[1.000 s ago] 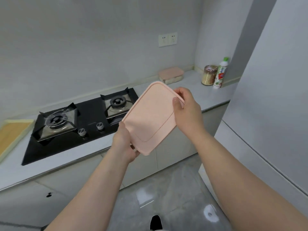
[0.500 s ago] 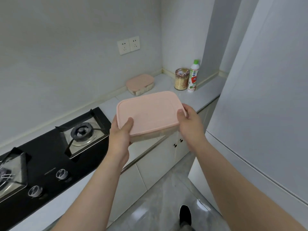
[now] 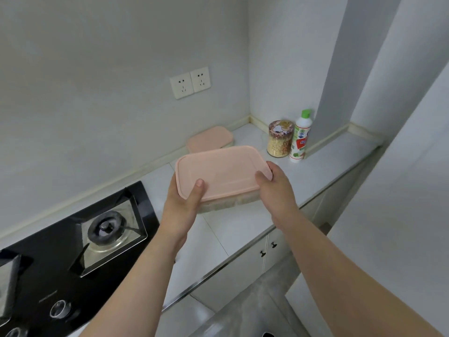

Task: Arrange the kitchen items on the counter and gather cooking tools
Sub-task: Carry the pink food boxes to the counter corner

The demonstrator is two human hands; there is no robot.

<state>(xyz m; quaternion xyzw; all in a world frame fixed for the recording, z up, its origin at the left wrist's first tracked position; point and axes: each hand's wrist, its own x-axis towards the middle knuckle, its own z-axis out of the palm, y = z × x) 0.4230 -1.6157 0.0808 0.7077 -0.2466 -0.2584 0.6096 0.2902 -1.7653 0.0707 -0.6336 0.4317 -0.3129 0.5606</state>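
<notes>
Wall sockets: two white outlets sat side by side on the pale grey wall.
Gas hob: a black glass panel lay at lower left.
Burner: round, it stood in a square steel tray.
Knobs: round dials showed along the hob's near edge.
Cabinet doors: white and closed, their small dark handles close together.
Floor: glossy grey tiles.

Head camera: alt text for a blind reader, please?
The left hand and right hand hold a pink-lidded box over the counter. Behind it stand a second pink box, a jar and a bottle; a black stove lies left.
</notes>
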